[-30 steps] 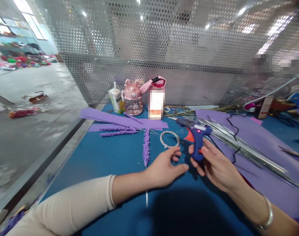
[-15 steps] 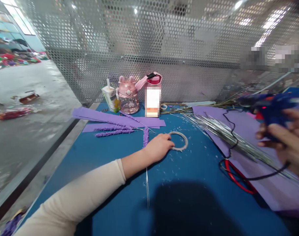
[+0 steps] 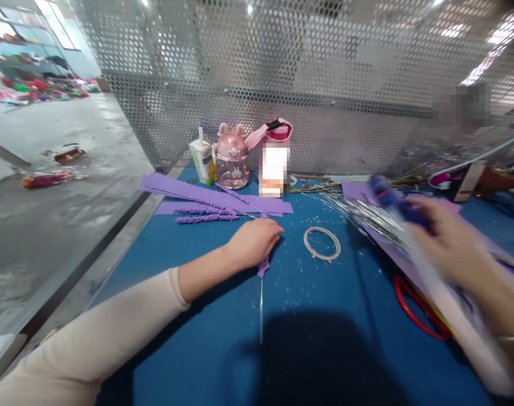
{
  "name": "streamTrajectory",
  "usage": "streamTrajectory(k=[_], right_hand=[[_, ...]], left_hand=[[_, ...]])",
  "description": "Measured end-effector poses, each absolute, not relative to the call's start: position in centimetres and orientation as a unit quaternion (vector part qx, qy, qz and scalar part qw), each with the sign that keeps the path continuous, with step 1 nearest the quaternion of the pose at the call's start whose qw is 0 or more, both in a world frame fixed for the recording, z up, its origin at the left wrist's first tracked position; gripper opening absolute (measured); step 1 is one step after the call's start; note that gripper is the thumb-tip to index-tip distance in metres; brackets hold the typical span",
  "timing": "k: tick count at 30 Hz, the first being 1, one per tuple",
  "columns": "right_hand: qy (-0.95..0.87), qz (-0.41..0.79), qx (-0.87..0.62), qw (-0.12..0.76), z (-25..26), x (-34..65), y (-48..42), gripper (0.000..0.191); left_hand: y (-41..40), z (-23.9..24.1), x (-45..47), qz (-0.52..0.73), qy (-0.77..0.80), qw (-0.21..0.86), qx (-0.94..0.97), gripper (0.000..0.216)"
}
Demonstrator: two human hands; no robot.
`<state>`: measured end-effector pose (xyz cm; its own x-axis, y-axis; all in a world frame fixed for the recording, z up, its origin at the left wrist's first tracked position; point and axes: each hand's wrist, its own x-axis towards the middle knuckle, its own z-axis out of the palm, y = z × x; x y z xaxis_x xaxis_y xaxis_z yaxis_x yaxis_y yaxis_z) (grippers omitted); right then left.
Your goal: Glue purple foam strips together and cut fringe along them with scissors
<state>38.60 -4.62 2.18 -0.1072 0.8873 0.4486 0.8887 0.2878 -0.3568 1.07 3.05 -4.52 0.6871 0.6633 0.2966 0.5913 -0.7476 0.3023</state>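
My left hand [image 3: 257,242] is closed over a purple-covered wire stem [image 3: 263,268] lying on the blue table. Its fingers hide the stem's middle, while the bare wire end points toward me. Just right of that hand lies a thin off-white ring [image 3: 322,244], apart from the fingers. At the right, my right hand [image 3: 443,231] grips a blue glue gun [image 3: 403,208], blurred by motion, above the bundle of silvery wires [image 3: 379,220]. A smeared whitish strip runs below the gun toward the lower right. Fuzzy purple stems [image 3: 208,217] rest left of my left hand.
Purple paper strips [image 3: 189,190] lie at the back left. Behind them stand a drink carton [image 3: 203,163], a pink bottle [image 3: 233,163] and a phone-like bright panel [image 3: 275,169]. Red-handled scissors [image 3: 417,313] lie at right. A perforated metal panel [image 3: 316,67] closes the back.
My left hand has left the ring and moved slightly left onto the purple stem. My right hand has swung the glue gun left and lower. The view has shifted a little.
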Motion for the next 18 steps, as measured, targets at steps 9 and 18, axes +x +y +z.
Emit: streamTrajectory(k=[9, 18], right_hand=[[-0.807, -0.011, -0.572, 0.147, -6.1, 30.0, -1.6, 0.039], [-0.8, -0.07, -0.568, 0.179, -3.7, 28.4, -2.5, 0.041]], left_hand=[[1.9, -5.1, -2.6, 0.277, 0.362, 0.138, 0.879, 0.03], [2.0, -5.3, -3.0, 0.208, 0.317, 0.129, 0.916, 0.032]])
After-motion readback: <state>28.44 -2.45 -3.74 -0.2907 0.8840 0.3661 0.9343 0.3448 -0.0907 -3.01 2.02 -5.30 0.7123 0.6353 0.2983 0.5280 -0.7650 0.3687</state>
